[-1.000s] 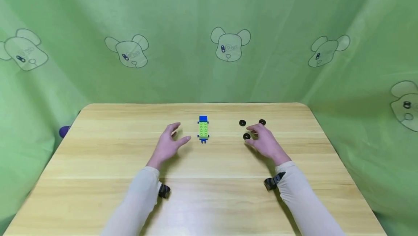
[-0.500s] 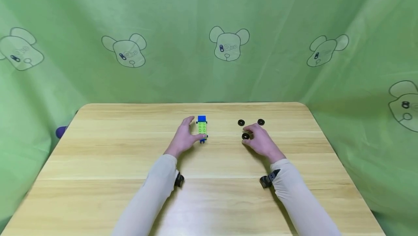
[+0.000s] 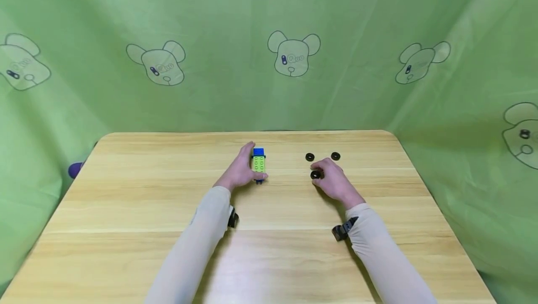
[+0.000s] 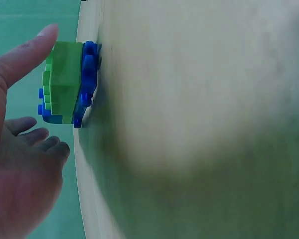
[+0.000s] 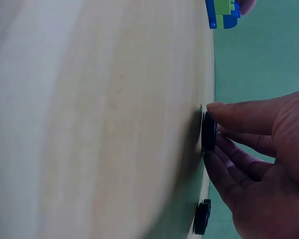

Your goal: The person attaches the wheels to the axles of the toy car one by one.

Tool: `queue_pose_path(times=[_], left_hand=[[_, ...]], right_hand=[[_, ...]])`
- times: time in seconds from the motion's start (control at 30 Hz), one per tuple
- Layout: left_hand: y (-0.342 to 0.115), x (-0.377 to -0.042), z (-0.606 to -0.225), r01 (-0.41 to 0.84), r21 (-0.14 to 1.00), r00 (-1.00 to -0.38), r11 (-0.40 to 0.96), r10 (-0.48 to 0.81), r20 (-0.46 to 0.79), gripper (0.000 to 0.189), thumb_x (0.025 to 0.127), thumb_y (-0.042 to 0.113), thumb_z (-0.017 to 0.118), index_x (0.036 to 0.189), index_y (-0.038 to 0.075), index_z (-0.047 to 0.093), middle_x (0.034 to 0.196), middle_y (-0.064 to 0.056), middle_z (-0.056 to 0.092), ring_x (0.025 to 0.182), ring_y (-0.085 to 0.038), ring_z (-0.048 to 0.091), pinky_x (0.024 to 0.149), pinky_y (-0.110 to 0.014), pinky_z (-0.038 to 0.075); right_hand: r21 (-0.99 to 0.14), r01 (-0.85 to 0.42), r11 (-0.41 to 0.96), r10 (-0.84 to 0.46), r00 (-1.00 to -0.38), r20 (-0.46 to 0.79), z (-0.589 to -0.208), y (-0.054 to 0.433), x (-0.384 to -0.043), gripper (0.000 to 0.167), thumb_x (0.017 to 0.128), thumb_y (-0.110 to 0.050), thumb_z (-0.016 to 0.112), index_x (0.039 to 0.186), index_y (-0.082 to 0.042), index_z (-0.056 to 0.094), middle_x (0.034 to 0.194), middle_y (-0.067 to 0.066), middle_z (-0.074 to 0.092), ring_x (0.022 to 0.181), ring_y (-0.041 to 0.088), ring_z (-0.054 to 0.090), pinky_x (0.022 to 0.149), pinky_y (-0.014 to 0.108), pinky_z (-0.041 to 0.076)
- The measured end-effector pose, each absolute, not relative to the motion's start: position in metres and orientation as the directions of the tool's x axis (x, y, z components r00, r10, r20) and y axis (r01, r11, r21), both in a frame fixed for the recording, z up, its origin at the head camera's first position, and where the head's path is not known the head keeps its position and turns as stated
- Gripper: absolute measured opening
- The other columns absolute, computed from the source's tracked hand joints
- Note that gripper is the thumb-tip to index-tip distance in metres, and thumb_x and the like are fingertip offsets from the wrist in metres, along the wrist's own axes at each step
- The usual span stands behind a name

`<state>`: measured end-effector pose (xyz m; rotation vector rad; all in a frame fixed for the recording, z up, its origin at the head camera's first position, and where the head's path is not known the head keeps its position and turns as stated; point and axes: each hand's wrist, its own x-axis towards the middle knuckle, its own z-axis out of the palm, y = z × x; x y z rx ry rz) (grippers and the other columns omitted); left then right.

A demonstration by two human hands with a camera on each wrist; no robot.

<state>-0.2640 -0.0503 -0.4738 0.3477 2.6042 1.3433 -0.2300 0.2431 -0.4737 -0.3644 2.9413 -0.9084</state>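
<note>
A toy car base (image 3: 258,163), lime-green studded brick on a blue chassis with a blue brick at its far end, lies on the table. My left hand (image 3: 239,172) is at its left side, thumb across the near end. In the left wrist view the thumb (image 4: 32,52) is by the green studs (image 4: 46,82), the fingers relaxed; contact is unclear. To the right, my right hand (image 3: 334,181) pinches a black toy wheel (image 5: 209,133) between thumb and fingertips, the wheel lying flat at the tabletop. Two more black wheels lie beyond: one wheel (image 3: 307,158), another wheel (image 3: 332,157).
The light wooden table (image 3: 286,257) has rounded far corners. A green curtain (image 3: 227,98) with bear-head drawings hangs around its back and sides. Something purple (image 3: 75,170) shows past the left edge.
My left hand has moved right to the car base, its thumb now over the near end. The right hand's fingers have closed in around the nearest wheel.
</note>
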Motion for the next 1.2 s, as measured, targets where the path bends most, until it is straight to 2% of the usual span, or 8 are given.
queue_pose_path(times=[0.2, 0.47, 0.8, 1.2], left_hand=[[-0.0489, -0.2671, -0.4721, 0.163, 0.806, -0.941, 0.568, 0.335, -0.046, 0.111, 0.072, 0.017, 0.089, 0.156, 0.006, 0.017, 0.162, -0.009, 0.013, 0.144, -0.029, 0.021, 0.117, -0.04, 0.017], [-0.0485, -0.2685, -0.473, 0.194, 0.799, -0.928, 0.569, 0.372, -0.04, 0.104, 0.074, 0.015, 0.088, 0.154, 0.003, 0.023, 0.16, -0.01, 0.021, 0.141, -0.031, 0.029, 0.117, -0.04, 0.021], [-0.0451, -0.2701, -0.4735, 0.199, 0.791, -0.925, 0.579, 0.379, -0.044, 0.102, 0.074, 0.013, 0.087, 0.153, -0.001, 0.025, 0.159, -0.009, 0.021, 0.14, -0.03, 0.031, 0.116, -0.038, 0.023], [-0.0441, -0.2711, -0.4728, 0.188, 0.778, -0.935, 0.599, 0.352, -0.045, 0.099, 0.074, 0.016, 0.088, 0.151, -0.002, 0.029, 0.155, -0.012, 0.027, 0.135, -0.031, 0.037, 0.114, -0.038, 0.028]], right_hand=[[-0.555, -0.226, 0.8, -0.246, -0.969, 0.04, -0.4731, 0.2443, -0.2318, 0.041, 0.083, 0.004, 0.069, 0.123, 0.007, 0.06, 0.116, 0.021, 0.056, 0.106, 0.037, 0.055, 0.098, 0.052, 0.043], [-0.562, -0.223, 0.796, -0.245, -0.969, 0.037, -0.4723, 0.2444, -0.2313, 0.038, 0.083, 0.008, 0.067, 0.12, 0.007, 0.062, 0.114, 0.02, 0.056, 0.104, 0.037, 0.056, 0.097, 0.051, 0.044], [-0.565, -0.195, 0.802, -0.235, -0.972, 0.003, -0.4717, 0.2453, -0.2327, 0.037, 0.083, 0.008, 0.068, 0.12, 0.006, 0.063, 0.114, 0.02, 0.056, 0.105, 0.037, 0.055, 0.099, 0.052, 0.044], [-0.554, -0.21, 0.805, -0.255, -0.967, -0.004, -0.471, 0.2471, -0.2338, 0.033, 0.083, 0.005, 0.07, 0.115, 0.005, 0.064, 0.106, 0.017, 0.057, 0.096, 0.033, 0.057, 0.092, 0.05, 0.047]])
